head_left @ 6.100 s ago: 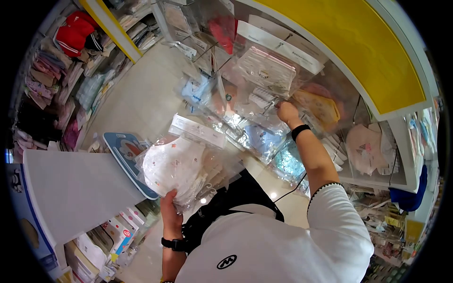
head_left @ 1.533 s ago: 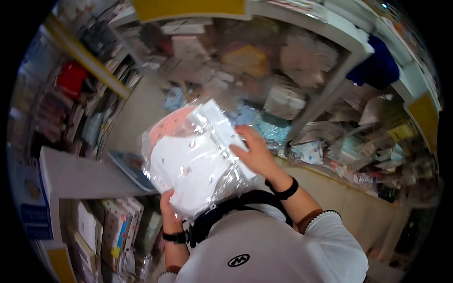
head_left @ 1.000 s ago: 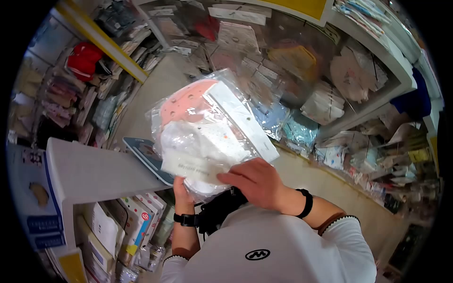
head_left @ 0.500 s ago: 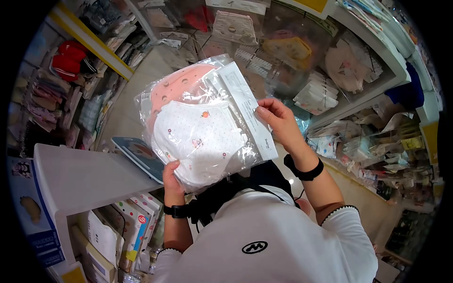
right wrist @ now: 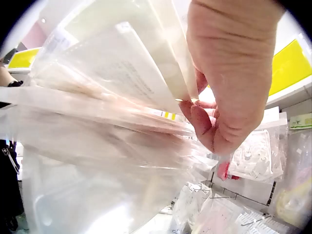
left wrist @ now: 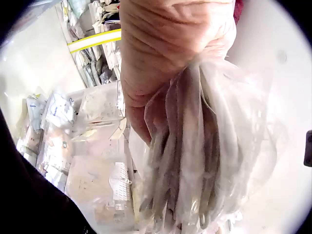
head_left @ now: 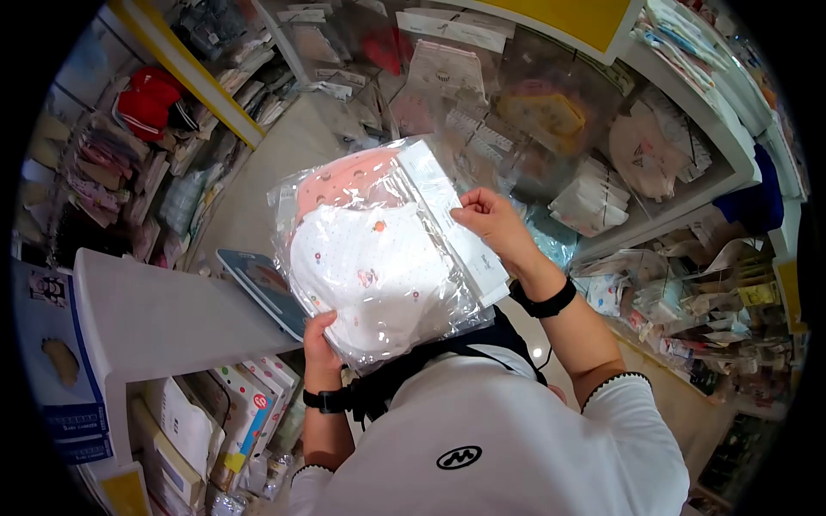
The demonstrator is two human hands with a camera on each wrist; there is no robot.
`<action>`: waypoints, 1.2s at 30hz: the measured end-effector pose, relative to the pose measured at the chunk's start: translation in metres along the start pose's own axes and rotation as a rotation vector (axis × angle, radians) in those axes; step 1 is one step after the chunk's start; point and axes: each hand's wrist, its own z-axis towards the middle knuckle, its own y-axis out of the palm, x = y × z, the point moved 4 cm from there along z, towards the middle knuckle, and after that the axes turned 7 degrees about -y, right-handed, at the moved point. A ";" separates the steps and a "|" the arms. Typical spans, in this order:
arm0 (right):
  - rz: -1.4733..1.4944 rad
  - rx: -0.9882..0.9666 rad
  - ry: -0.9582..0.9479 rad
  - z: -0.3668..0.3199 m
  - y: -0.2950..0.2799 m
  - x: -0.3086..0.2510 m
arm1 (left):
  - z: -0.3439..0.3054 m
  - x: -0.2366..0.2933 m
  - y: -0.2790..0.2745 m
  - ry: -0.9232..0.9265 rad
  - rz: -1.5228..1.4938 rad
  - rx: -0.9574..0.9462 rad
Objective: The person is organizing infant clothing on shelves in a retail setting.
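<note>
A stack of clear plastic packets of baby garments lies in front of my chest in the head view. The front packet shows a white garment (head_left: 370, 267) with small printed dots, and a pink garment (head_left: 348, 182) peeks out behind it. My left hand (head_left: 320, 348) grips the stack at its lower left edge, thumb on the front. Its wrist view shows several packets (left wrist: 190, 156) bunched under that hand (left wrist: 170, 48). With thumb and fingers, my right hand (head_left: 495, 225) pinches the white header card (head_left: 428, 182) on the right side; its wrist view shows fingers (right wrist: 200, 119) at the cards' edge.
Beyond the stack stands a rack of hanging packets, with a yellow one (head_left: 544, 112) and a peach one (head_left: 641, 150). A white counter (head_left: 172, 310) with a blue board (head_left: 262, 288) is at left. Boxes (head_left: 245, 413) fill the shelf below it.
My right hand was at the rack several seconds ago and has come back to the stack. A pink packet now shows behind the white one. Lately the right hand has slid slightly along the header card.
</note>
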 end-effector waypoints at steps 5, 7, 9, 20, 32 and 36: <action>0.063 -0.044 0.145 -0.006 0.001 -0.004 | -0.001 -0.001 -0.006 -0.009 0.002 0.036; 0.038 -0.078 0.165 -0.009 0.001 -0.002 | -0.003 -0.001 -0.002 -0.029 -0.003 0.036; -0.004 -0.114 0.183 -0.011 0.000 0.002 | -0.005 -0.001 0.000 -0.025 0.007 0.040; -0.089 0.003 0.121 -0.021 -0.002 0.027 | -0.016 0.003 0.008 0.072 0.068 -0.024; 0.085 -0.017 0.051 -0.044 -0.025 0.045 | -0.017 -0.011 0.020 0.100 0.153 -0.077; 0.294 0.009 -0.065 -0.050 -0.031 0.041 | -0.012 -0.016 0.018 0.168 0.149 -0.036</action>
